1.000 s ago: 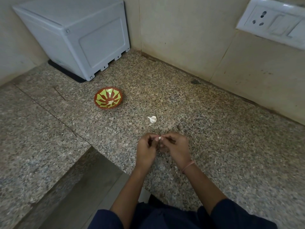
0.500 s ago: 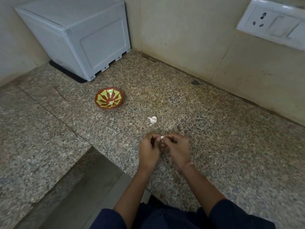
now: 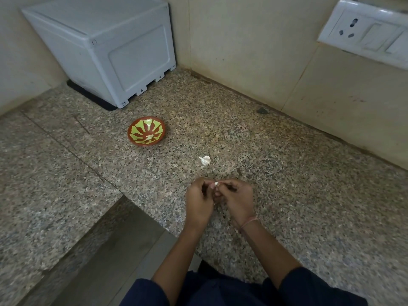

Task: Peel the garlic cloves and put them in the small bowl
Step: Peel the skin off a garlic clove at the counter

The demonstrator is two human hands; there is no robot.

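Observation:
My left hand [image 3: 198,199] and my right hand [image 3: 239,200] meet just above the granite counter, fingertips together, pinching a small white garlic clove [image 3: 216,184]; only its tip shows between the fingers. A partial garlic bulb [image 3: 205,160] lies on the counter a little beyond the hands. Farther back left sits the small red bowl [image 3: 132,138] with a green pattern; a pale piece, seemingly a clove, lies inside it.
A white plastic box [image 3: 106,51] stands in the back left corner. Tiled walls close the back and right, with a switch-and-socket plate [image 3: 366,32] at upper right. The counter's front edge [image 3: 141,214] drops off left of my forearms.
Both hands stay together on the clove with only slight finger movement. Nothing on the counter has moved.

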